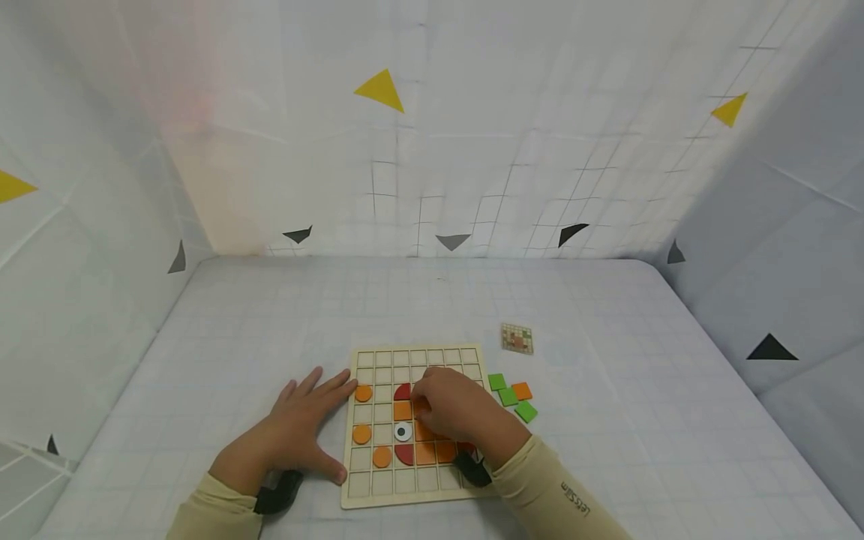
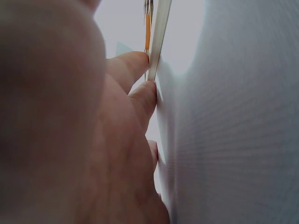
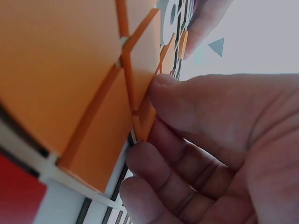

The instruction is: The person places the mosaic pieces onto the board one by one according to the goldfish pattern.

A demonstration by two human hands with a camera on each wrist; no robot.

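Note:
A pale grid board (image 1: 382,375) lies on the table with orange square tiles (image 1: 425,454), red curved pieces (image 1: 402,392), a white disc with a black dot (image 1: 403,430) and orange discs (image 1: 361,434) in its cells. My right hand (image 1: 455,405) reaches over the middle of the board. In the right wrist view its thumb and fingers pinch an orange tile (image 3: 147,122) low among the other orange tiles; the head view hides this tile. Spread along the board's left edge, my left hand (image 1: 297,424) touches the rim (image 2: 160,39) with its fingertips and thumb.
Right of the board lie several loose tiles, green ones (image 1: 508,397) and an orange one (image 1: 522,391). Behind them sits a small printed pattern card (image 1: 517,339). White sheeting (image 1: 304,150) with yellow and dark triangles surrounds the white-covered table (image 1: 270,315).

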